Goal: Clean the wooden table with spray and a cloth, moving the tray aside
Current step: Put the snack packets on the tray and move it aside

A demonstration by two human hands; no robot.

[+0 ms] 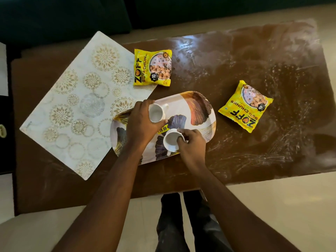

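A white oval tray (196, 110) with leaf prints lies near the middle of the brown wooden table (236, 151). Two white cups are over it. My left hand (141, 122) grips the farther cup (156, 112) round its side. My right hand (190, 142) pinches the rim of the nearer cup (171, 140), whose handle points toward me. I cannot tell whether the cups touch the tray. No spray bottle or cloth is in view.
A patterned white placemat (76, 106) lies askew on the table's left half. One yellow snack packet (152, 67) sits beyond the tray, another (245, 106) to its right. The right half of the table shows wet streaks. My legs stand at the near edge.
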